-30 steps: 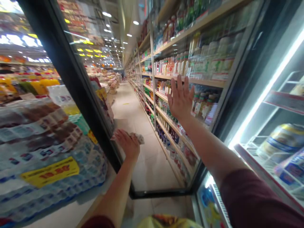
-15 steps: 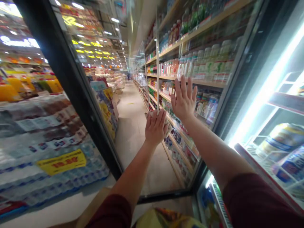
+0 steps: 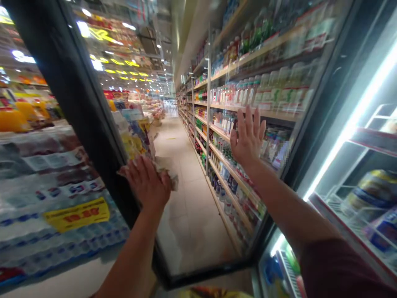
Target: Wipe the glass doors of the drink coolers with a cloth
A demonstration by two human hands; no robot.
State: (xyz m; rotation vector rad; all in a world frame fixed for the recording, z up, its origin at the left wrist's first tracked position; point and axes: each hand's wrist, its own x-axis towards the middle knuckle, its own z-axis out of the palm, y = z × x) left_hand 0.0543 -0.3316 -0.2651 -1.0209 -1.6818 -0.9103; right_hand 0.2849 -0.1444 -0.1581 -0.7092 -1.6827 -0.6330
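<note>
My left hand (image 3: 150, 182) presses a crumpled pale cloth (image 3: 174, 180) flat against the glass door (image 3: 189, 231), by the black frame on its left side. The cloth sticks out past my fingers on both sides; the rest lies hidden beneath the palm. Higher and to the right, my right hand (image 3: 248, 140) rests on the pane with its fingers spread and nothing in it. A black door frame (image 3: 74, 87) borders the glass.
To the right stands a lit cooler with a bright light strip (image 3: 350, 128) and a wire shelf of cans (image 3: 372, 190). Packs of bottled drinks (image 3: 68, 178) with a yellow price sign (image 3: 77, 214) are stacked on the left. Shelves of bottles (image 3: 254, 91) show in the glass.
My left hand has slid the cloth left and slightly down across the glass, from the middle to the left frame. My right hand stays spread on the pane, and the view has shifted slightly.
</note>
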